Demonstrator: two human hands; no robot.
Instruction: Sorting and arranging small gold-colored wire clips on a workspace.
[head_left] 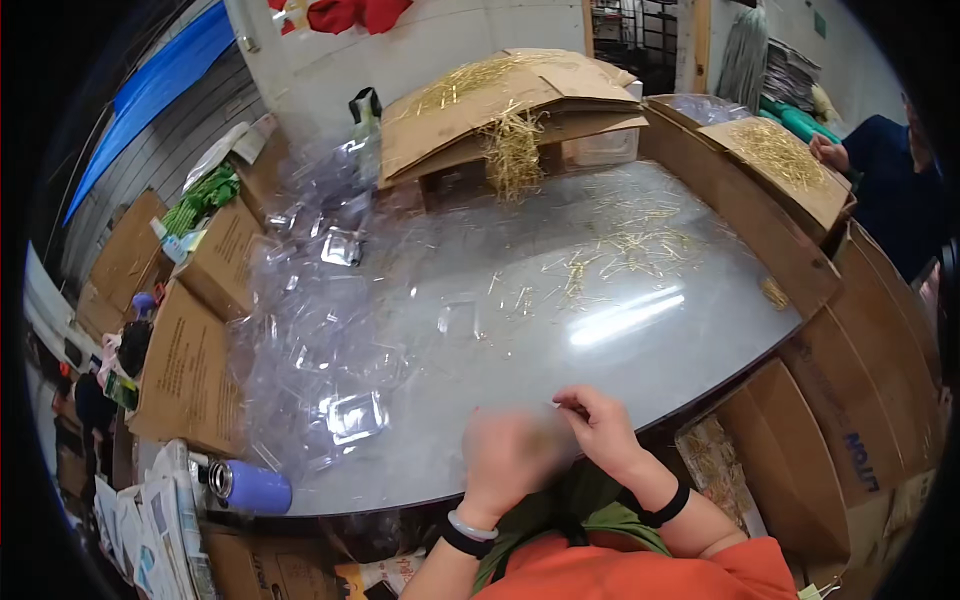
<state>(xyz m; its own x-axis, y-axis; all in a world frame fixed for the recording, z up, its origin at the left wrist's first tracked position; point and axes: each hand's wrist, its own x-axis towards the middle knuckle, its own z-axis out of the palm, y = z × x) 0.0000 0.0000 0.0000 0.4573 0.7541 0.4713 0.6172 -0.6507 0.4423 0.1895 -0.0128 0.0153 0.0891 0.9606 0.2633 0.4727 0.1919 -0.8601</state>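
Both hands work at the near edge of the bench [520,300], close together and nearly touching. Right hand [600,428]: fingers pinched together on something small and pale, likely one thin straw-like stick or a bit of clear plastic; too small to tell which. Left hand [510,450] is motion-blurred, fingers curled toward the right hand; can't tell if it grips anything.

Progress, as a judgement: early to middle. A heap of clear plastic trays [320,330] sits just left of the hands, spilling from the near edge back to the far left corner; they look unfilled. Loose golden sticks [620,250] lie scattered over the far right of the bench, well apart from the hands. A thicker bunch [513,150] hangs off stacked cardboard sheets [500,100] at the far side. No filled or finished pieces visible anywhere, so most of it looks still to do.

Room: the centre of the bench is bare and glossy, free between hands and sticks. Left is hemmed in by the tray heap and cardboard boxes [190,360]. A purple bottle [250,487] lies on its side at the near left corner, right by the edge. The right edge is walled by tall cardboard boxes [860,400]. Another person's hand [828,152] rests on a stick-covered cardboard sheet [790,160] at far right.
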